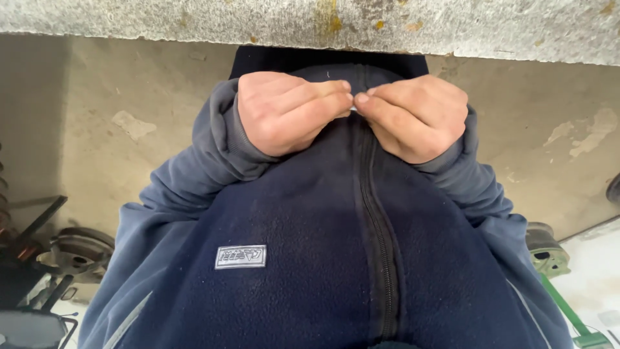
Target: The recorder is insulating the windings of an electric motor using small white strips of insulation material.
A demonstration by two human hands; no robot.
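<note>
Against the chest of the navy fleece jacket [310,258], the left hand [284,113] and right hand [416,116] meet fingertip to fingertip, both pinched closed on a small pale piece [352,111], held close for fine control. Its long axis appears horizontal, spanning between the hands; the pointing end is hidden.

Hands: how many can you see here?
2. The left hand and the right hand meet fingertip to fingertip over the jacket zipper, pinching something small and pale. No others show.

Left hand [284,113], right hand [413,116] fingertips touching over jacket zipper [374,213].
</note>
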